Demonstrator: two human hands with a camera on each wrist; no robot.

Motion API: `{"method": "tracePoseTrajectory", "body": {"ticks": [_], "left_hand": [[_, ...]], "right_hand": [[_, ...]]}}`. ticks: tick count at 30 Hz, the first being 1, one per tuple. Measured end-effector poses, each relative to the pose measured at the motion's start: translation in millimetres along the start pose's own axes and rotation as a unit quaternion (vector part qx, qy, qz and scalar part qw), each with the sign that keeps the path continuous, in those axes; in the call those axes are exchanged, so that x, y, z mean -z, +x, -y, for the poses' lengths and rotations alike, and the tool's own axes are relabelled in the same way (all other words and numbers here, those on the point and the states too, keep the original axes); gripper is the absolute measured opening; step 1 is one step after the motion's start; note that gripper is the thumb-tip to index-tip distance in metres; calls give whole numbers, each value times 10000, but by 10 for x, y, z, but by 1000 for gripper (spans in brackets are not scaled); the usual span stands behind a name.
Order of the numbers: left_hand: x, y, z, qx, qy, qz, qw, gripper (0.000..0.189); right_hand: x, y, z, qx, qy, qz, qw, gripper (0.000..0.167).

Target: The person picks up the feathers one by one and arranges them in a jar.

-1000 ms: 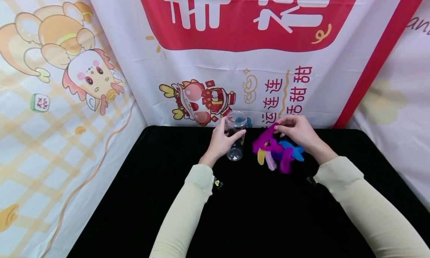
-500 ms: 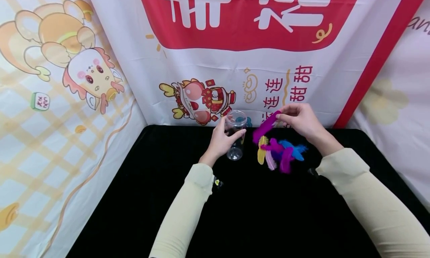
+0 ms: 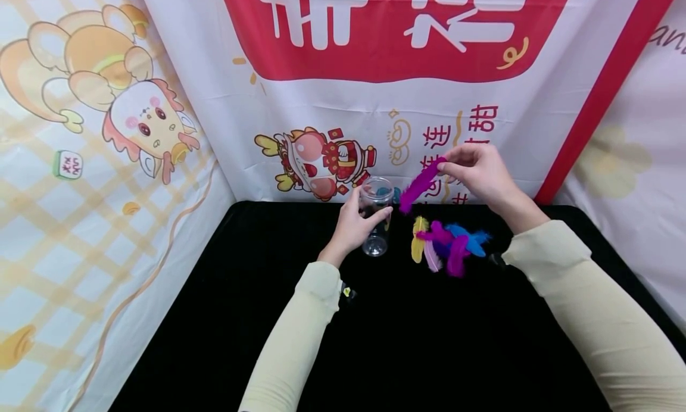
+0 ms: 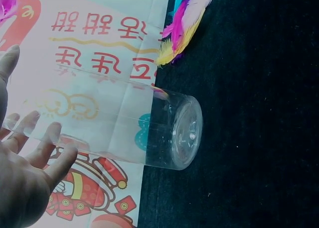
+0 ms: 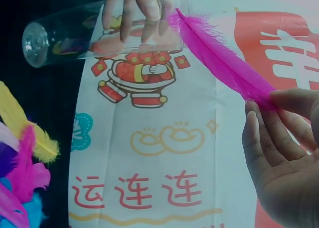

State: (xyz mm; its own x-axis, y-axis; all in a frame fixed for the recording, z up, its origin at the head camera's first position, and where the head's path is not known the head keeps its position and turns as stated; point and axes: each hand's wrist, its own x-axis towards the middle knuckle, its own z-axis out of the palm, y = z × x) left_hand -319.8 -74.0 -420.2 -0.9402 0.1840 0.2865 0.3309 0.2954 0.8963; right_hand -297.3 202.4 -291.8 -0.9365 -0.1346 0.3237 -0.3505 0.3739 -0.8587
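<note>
A clear plastic jar [image 3: 376, 236] stands upright near the back of the black table, its open mouth at the top. My left hand [image 3: 354, 224] grips it round its upper part, thumb across the near side. Between thumb and fingertips, my right hand [image 3: 479, 174] pinches one end of a magenta feather [image 3: 420, 184]. The feather slants down to the left, its free end close to the jar's rim on the right. In the right wrist view that fluffy end [image 5: 184, 23] overlaps the jar's mouth. Below my right hand lies a pile of feathers [image 3: 455, 254] in magenta, blue, purple, pink and yellow.
The black tabletop [image 3: 375, 340] extends toward me in front of the jar and feathers. A printed cloth backdrop [image 3: 321, 102] rises right behind the table's back edge. More printed cloth [image 3: 80, 251] hangs along the left, and a pale one [image 3: 632, 192] along the right.
My right hand has lifted the magenta feather up off the pile, and its free end has swung clear beside the jar. My left hand and the jar have stayed in place.
</note>
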Motion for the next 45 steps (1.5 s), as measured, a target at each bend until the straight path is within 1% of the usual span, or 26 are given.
{"method": "tracePoseTrajectory", "body": {"ticks": [5,9,14,20,32,39,45], "left_hand": [[2,-1,-10,10,-65,13,10000,67],[5,-4,-7,2,-74,16,10000,66],[2,-3,-11,9,-51,24,10000,65],[5,0,-18,37,-56,54,10000,64],[4,-14,-21,76,-29,40,10000,65],[3,-14,-34,52,3,17,10000,65],[4,-18,-38,59,-8,23,10000,65]], "right_hand": [[18,31,59,-74,-124,4,9999,26],[26,52,99,-43,-138,-26,9999,25],[23,82,155,94,-62,-57,9999,23],[11,113,209,117,46,-125,9998,22],[-49,147,255,62,183,-242,9995,21],[-90,167,278,189,225,-304,9991,21],[-138,176,287,156,271,-336,9989,20]]}}
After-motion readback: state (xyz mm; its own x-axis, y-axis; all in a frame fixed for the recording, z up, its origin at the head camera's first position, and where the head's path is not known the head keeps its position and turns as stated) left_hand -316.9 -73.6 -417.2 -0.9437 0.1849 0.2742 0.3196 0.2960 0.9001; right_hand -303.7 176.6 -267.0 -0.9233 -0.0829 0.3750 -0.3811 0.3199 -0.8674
